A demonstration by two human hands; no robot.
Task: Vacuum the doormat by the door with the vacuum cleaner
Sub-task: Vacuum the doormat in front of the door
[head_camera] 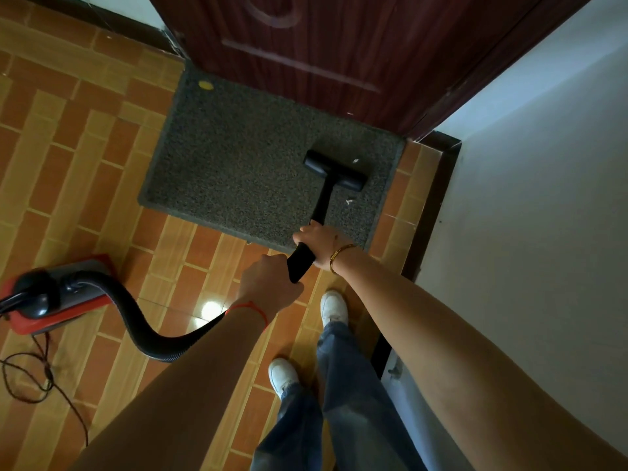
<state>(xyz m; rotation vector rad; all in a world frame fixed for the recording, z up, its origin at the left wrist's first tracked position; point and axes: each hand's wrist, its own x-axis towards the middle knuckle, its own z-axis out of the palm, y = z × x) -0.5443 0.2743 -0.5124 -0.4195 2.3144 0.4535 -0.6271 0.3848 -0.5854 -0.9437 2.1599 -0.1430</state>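
Vacuum wand (321, 205) points doorward, nozzle (335, 170) crosswise on doormat (238, 158).

Bare forearms, red string bracelet (249, 309), gold bangle (339, 254), blue jeans (343, 402), white shoes (334, 305)

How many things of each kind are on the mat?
Vacuum heads: 1
White scraps: 2
Yellow spots: 1
Total on the doormat: 4

A speckled grey doormat (238, 158) lay on orange-and-tan brick-patterned floor tiles (68, 164), beside a red-and-black vacuum cleaner (51, 297) and dark red door (323, 45).
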